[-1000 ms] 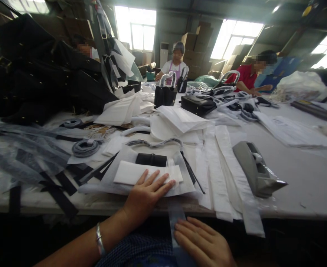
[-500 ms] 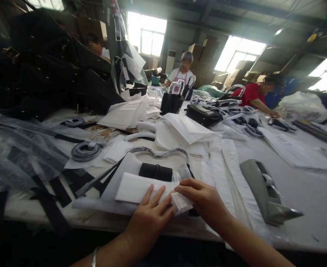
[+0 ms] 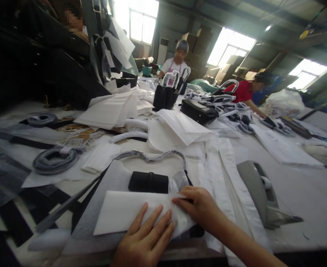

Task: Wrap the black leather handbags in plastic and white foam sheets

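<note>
My left hand (image 3: 149,235) lies open, fingers spread, pressing on a folded white foam sheet (image 3: 121,211). A clear plastic strip (image 3: 180,215) crosses the sheet's right end. My right hand (image 3: 198,205) is closed, pinching the strip between thumb and fingers beside the sheet. Just behind the sheet, a black piece with a narrow band (image 3: 148,181) shows. Under these lies translucent wrapping paper (image 3: 117,174), with black material at its edges. A plastic-wrapped handle (image 3: 149,156) arches out behind.
A grey tape dispenser (image 3: 259,193) stands to the right, past long white strips (image 3: 226,174). Coiled grey straps (image 3: 54,161) lie at left. White sheets (image 3: 180,126) and black handbags (image 3: 164,97) sit farther back. Co-workers (image 3: 177,63) are across the table.
My right hand has risen from below the table edge onto the foam sheet, bringing the clear strip's hanging end up. My left hand stays on the sheet. The view has shifted.
</note>
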Demonstrator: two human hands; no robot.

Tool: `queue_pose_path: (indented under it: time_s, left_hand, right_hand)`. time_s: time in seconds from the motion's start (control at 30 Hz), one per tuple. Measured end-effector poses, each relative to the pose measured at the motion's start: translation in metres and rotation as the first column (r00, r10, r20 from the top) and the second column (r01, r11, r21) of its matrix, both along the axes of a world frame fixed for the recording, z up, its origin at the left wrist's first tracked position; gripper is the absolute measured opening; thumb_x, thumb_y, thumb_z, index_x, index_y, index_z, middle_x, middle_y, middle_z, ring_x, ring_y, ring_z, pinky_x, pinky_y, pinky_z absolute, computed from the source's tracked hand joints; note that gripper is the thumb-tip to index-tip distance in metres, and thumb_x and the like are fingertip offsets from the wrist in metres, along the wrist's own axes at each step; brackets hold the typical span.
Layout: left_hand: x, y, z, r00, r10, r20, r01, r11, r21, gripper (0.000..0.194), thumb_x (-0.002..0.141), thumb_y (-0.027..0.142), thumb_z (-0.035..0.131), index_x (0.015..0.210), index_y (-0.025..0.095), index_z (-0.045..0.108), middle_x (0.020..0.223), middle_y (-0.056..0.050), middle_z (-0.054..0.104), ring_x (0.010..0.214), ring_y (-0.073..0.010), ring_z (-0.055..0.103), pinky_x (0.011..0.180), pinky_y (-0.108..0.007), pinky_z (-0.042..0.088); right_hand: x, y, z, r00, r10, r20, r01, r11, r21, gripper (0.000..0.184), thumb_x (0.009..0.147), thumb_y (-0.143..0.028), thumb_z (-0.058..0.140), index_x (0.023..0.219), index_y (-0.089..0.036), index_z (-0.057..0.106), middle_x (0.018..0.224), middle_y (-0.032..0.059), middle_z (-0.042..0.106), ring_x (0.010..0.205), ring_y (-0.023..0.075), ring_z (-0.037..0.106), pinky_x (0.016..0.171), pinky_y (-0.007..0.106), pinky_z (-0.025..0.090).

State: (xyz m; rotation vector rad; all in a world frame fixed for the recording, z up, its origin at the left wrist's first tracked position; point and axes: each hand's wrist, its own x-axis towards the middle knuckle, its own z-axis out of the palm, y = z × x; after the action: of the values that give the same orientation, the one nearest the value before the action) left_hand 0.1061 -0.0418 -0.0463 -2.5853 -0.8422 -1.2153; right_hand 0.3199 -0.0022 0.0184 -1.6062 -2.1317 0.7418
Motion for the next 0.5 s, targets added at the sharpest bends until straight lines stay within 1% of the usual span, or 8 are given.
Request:
queue_pose_path:
  time_s: [0.1,0.2,0.23,0.3,0.37,0.4,0.5]
  left_hand:
    - [-0.001,-0.001,0.001,1.000,-0.018,0.010,0.018,0.999,-0.029,0.030,0.103,0.023,0.042,0.113,0.024,0.070,0.124,0.003,0.069,0.122,-0.0190,0.060,0.123,-0.045,0.021]
    - [0.000,-0.002,0.000,0.999,-0.018,0.040,0.021,0.997,-0.080,0.029,0.102,0.025,0.043,0.109,0.024,0.072,0.125,0.004,0.069,0.122,-0.0187,0.060,0.123,-0.043,0.021]
    - [0.000,-0.002,0.000,0.999,-0.016,0.042,0.020,0.996,-0.089,0.029,0.102,0.025,0.044,0.110,0.024,0.071,0.127,0.003,0.068,0.123,-0.0190,0.060,0.123,-0.043,0.021]
    - [0.000,-0.002,0.001,1.000,-0.009,0.021,0.011,0.995,-0.099,0.030,0.102,0.026,0.043,0.118,0.024,0.068,0.131,0.003,0.065,0.124,-0.0193,0.059,0.124,-0.044,0.019]
    - [0.000,-0.002,0.003,1.000,-0.002,-0.019,0.001,0.995,-0.100,0.032,0.103,0.026,0.041,0.126,0.024,0.064,0.133,0.002,0.064,0.124,-0.0189,0.058,0.124,-0.043,0.018]
    - [-0.001,-0.002,0.003,0.999,0.000,-0.033,-0.003,0.995,-0.100,0.033,0.103,0.026,0.041,0.128,0.024,0.063,0.133,0.003,0.063,0.125,-0.0185,0.058,0.124,-0.043,0.017]
    - [-0.003,-0.003,0.005,0.999,-0.005,-0.043,0.000,0.994,-0.110,0.032,0.103,0.030,0.043,0.129,0.029,0.061,0.135,0.004,0.062,0.125,-0.0180,0.057,0.123,-0.042,0.019]
  right_hand:
    - [-0.001,0.001,0.015,0.995,0.068,0.070,-0.070,0.997,0.038,0.021,0.090,-0.028,0.066,0.071,-0.022,0.073,0.065,-0.0021,0.066,0.059,0.0109,0.060,0.056,0.020,0.041]
    - [0.000,-0.015,0.033,0.989,0.137,0.059,-0.145,0.976,0.165,0.022,0.096,-0.028,0.057,0.082,-0.022,0.073,0.069,-0.0006,0.069,0.060,0.0120,0.063,0.058,0.020,0.046]
    - [0.001,-0.023,0.038,0.985,0.169,0.046,-0.175,0.961,0.214,0.023,0.098,-0.026,0.052,0.087,-0.021,0.072,0.073,0.0010,0.072,0.063,0.0126,0.066,0.061,0.020,0.049]
    - [0.005,-0.042,0.045,0.970,0.239,0.037,-0.239,0.921,0.308,0.027,0.099,-0.021,0.042,0.098,-0.019,0.069,0.089,0.0054,0.076,0.077,0.0139,0.071,0.069,0.020,0.054]
    - [0.010,-0.058,0.049,0.953,0.293,0.076,-0.299,0.874,0.383,0.028,0.099,-0.018,0.037,0.108,-0.016,0.064,0.103,0.0090,0.076,0.092,0.0146,0.072,0.082,0.020,0.056]
    - [0.012,-0.065,0.049,0.944,0.310,0.112,-0.329,0.857,0.397,0.028,0.100,-0.019,0.037,0.111,-0.015,0.062,0.105,0.0097,0.076,0.095,0.0147,0.072,0.086,0.020,0.055]
    - [0.018,-0.080,0.044,0.908,0.352,0.226,-0.415,0.822,0.390,0.025,0.100,-0.015,0.038,0.110,-0.015,0.061,0.102,0.0078,0.077,0.094,0.0136,0.073,0.092,0.020,0.054]
